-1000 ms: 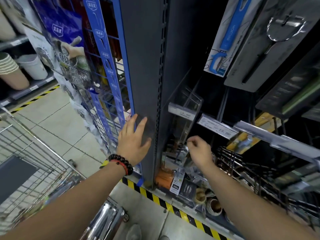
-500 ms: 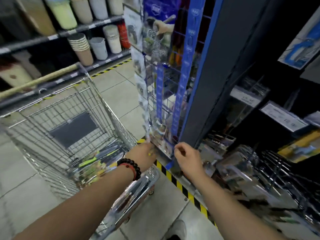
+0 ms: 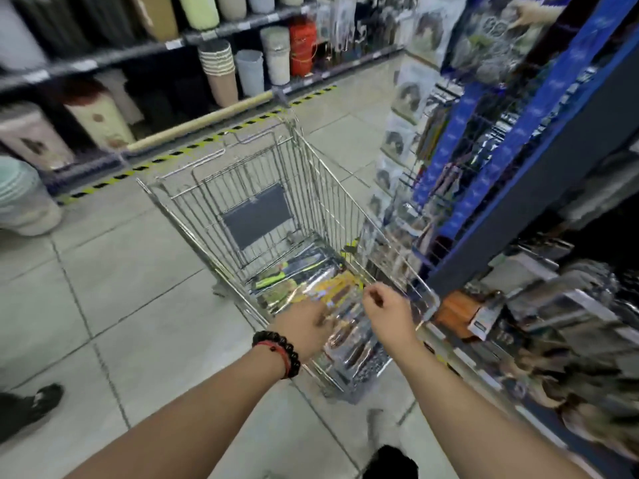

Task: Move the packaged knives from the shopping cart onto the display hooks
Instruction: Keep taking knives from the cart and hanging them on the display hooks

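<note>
Under both hands, glossy plastic-wrapped packaged knives (image 3: 332,299) lie stacked in the silver wire shopping cart (image 3: 262,188). Left hand (image 3: 304,326) rests flat on them; right hand's (image 3: 387,312) grip is loosely curled, holding nothing. Slippery sleeves could slide apart when lifted.

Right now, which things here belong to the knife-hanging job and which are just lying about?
Job: packaged knives, shopping cart, left hand and right hand reaching over them.
Lying about: bins on the far shelf, blue wire rack, a bystander's shoe.
</note>
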A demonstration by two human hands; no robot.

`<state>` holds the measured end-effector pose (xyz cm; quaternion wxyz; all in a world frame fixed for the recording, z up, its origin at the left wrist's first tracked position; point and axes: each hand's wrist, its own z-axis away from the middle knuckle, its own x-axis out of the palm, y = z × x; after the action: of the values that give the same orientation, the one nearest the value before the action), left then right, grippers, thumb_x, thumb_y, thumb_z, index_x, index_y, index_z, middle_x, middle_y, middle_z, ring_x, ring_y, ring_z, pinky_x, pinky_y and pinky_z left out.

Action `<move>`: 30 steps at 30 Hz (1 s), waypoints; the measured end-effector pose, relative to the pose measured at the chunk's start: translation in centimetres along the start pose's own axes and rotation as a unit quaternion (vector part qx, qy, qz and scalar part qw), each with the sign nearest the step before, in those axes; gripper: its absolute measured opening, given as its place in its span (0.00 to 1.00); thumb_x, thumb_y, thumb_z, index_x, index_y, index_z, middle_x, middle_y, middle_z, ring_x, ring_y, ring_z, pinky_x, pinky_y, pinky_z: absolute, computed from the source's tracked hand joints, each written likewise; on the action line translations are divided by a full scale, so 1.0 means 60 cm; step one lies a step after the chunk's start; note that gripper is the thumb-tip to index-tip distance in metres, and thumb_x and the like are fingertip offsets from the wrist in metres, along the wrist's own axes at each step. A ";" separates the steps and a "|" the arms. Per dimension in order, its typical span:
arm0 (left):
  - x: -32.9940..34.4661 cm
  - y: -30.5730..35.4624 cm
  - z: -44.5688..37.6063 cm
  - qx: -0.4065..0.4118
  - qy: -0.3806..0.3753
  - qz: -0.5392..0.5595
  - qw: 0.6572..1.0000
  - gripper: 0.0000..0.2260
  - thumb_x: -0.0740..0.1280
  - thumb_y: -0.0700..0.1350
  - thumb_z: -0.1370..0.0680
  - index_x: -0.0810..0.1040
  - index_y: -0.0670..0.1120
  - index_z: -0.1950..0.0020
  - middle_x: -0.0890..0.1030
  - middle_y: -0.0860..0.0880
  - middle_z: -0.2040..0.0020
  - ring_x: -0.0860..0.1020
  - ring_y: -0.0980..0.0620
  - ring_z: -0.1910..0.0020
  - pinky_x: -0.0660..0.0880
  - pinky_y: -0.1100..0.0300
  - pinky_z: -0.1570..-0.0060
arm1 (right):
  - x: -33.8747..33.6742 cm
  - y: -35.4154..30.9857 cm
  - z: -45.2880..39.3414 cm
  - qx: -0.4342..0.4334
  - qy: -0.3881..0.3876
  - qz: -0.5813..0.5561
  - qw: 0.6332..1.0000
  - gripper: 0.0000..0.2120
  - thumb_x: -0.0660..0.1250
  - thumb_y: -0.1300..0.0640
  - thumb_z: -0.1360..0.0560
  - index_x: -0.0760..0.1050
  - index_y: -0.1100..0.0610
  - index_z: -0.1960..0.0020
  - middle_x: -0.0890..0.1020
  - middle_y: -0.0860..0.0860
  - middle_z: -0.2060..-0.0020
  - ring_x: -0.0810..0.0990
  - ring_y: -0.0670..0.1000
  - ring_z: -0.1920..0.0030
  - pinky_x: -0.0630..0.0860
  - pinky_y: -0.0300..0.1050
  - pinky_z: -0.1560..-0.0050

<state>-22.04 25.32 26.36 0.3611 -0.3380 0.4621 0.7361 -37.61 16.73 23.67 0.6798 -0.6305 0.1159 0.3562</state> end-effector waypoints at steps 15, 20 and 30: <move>-0.133 -0.184 -0.120 0.005 -0.008 -0.005 1.000 0.18 0.59 0.52 0.22 0.73 0.54 0.32 0.74 0.52 0.33 0.77 0.52 0.46 0.75 0.58 0.50 | 0.149 -0.100 -0.090 0.048 0.012 -0.021 0.999 0.06 0.62 0.57 0.22 0.77 0.52 0.54 0.81 0.49 0.62 0.78 0.48 0.65 0.69 0.38 0.68; -0.181 -0.236 -0.206 -0.021 -0.032 -0.033 0.999 0.14 0.60 0.53 0.22 0.76 0.51 0.38 0.79 0.51 0.40 0.77 0.52 0.50 0.74 0.59 0.54 | 0.190 -0.123 -0.165 0.079 0.022 -0.029 0.996 0.05 0.63 0.54 0.23 0.76 0.48 0.55 0.81 0.46 0.63 0.80 0.51 0.62 0.79 0.52 0.60; -0.205 -0.333 -0.397 -0.003 -0.121 -0.001 0.993 0.18 0.61 0.49 0.23 0.73 0.49 0.33 0.77 0.47 0.37 0.77 0.47 0.45 0.74 0.57 0.46 | 0.270 -0.126 -0.249 0.186 0.084 -0.041 0.978 0.06 0.63 0.57 0.22 0.73 0.46 0.54 0.74 0.43 0.68 0.73 0.46 0.67 0.68 0.42 0.66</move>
<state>5.01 6.82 19.67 0.4137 -0.2480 0.4125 0.7728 -16.83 8.53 17.06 0.7870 -0.5250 0.2107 0.2464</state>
